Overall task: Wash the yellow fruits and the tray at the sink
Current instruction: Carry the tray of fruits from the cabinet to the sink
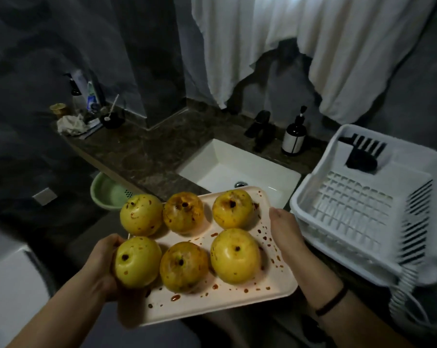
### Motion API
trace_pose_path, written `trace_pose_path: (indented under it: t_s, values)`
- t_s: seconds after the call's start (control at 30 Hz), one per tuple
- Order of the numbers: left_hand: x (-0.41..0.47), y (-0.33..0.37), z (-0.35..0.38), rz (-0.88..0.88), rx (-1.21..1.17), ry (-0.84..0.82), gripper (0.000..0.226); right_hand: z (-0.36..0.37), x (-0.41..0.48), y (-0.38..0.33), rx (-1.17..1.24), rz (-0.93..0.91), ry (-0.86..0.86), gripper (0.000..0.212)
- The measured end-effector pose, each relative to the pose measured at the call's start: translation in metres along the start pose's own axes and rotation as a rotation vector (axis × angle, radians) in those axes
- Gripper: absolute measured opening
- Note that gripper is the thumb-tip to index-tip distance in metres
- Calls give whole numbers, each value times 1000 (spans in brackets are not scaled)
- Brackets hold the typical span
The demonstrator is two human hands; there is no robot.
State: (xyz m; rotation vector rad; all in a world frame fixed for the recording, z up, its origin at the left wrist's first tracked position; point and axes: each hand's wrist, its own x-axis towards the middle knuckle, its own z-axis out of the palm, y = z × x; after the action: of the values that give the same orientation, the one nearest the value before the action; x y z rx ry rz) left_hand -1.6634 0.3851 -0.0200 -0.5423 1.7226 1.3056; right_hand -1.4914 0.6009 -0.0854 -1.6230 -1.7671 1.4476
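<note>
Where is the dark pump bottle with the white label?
In the head view, the dark pump bottle stands right of centre on the stone counter, between the black faucet and the white drying rack.

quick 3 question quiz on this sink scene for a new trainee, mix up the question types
1. How many yellow fruits sit on the tray?
2. True or false: the left hand alone carries the tray.
3. What lies in the white drying rack? A) a black brush B) a green basin C) a soap bottle
Key: 1. Six. 2. False, the right hand holds the opposite edge. 3. A.
</note>
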Motion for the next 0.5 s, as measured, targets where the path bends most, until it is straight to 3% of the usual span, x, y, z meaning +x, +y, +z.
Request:
trace_pose_path:
  t_s: [0.33, 0.5]
  values:
    - [38, 41, 31, 33, 34, -80, 21, 1, 38, -9, 11, 41, 39, 40]
    - [64, 68, 29, 53, 51, -37, 10, 14, 50, -18, 16, 66, 28, 28]
